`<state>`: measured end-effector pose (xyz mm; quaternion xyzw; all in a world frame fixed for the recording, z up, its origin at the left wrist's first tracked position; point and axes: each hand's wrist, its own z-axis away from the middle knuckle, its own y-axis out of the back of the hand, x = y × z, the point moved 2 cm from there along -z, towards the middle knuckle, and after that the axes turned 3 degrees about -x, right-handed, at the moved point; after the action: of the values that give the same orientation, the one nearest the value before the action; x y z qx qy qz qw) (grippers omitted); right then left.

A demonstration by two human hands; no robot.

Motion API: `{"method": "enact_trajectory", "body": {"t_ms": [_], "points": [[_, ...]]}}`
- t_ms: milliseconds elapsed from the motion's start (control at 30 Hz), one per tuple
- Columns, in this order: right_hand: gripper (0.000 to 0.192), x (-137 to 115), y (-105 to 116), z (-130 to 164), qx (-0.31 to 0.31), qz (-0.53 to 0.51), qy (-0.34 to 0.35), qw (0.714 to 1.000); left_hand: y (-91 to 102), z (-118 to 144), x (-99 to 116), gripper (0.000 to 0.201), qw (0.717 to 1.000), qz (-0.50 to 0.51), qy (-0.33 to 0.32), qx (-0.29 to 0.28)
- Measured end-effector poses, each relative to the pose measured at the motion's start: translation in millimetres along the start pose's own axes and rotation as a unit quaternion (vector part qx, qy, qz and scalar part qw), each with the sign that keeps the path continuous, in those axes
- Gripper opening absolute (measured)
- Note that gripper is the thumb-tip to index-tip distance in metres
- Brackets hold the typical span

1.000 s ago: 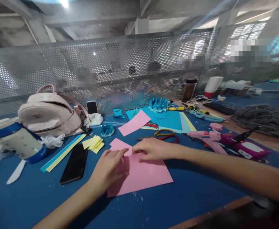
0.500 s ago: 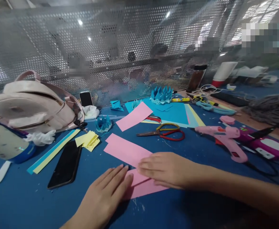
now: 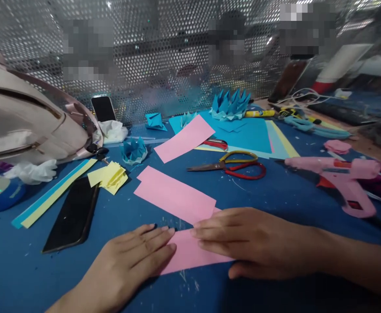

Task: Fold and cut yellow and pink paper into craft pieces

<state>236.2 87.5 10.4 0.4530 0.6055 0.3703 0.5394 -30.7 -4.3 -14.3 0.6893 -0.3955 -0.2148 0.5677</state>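
Head view: both hands lie flat, fingers extended, on a folded pink paper sheet (image 3: 190, 254) at the lower centre of the frame, on the blue desk (image 3: 275, 195). Left hand (image 3: 128, 265) presses the sheet's left part, palm down; its grip is open, nothing clasped. Right hand (image 3: 252, 241) covers the sheet's right part, palm down, fingers pointing left; its grip is likewise open. Fingertips of the two hands are just beside each other. A pink paper strip (image 3: 173, 195) lies directly above the sheet, its lower right end touching it. A second pink strip (image 3: 185, 139) lies further up. Scissors (image 3: 232, 166) with yellow and red handles lie right of centre. A black phone (image 3: 71, 215) lies at left, a pink glue gun (image 3: 336, 178) at right.
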Motion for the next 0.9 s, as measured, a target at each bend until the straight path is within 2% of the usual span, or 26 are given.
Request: {"method": "enact_trajectory", "body": {"t_ms": [133,433,700,900], "points": [[0.044,2.0,-2.1,-1.0,-0.011,0.018,-0.003,1.0,-0.9,1.3,-3.4,0.041,0.999,0.025,0.012,-0.024],[0.049,4.6,-2.8,-1.9,-0.006,0.002,-0.002,1.0,0.3,-0.3,-6.6,0.039,0.999,0.042,0.005,-0.009],[0.041,6.5,-5.9,-1.7,-0.027,0.038,0.006,0.999,1.2,0.0,-10.3,0.039,0.999,0.031,-0.004,-0.019],[0.044,7.1,-7.5,-1.3,-0.03,0.031,0.01,0.999,3.6,-2.2,-13.9,0.038,0.999,0.023,-0.019,-0.022]]}}
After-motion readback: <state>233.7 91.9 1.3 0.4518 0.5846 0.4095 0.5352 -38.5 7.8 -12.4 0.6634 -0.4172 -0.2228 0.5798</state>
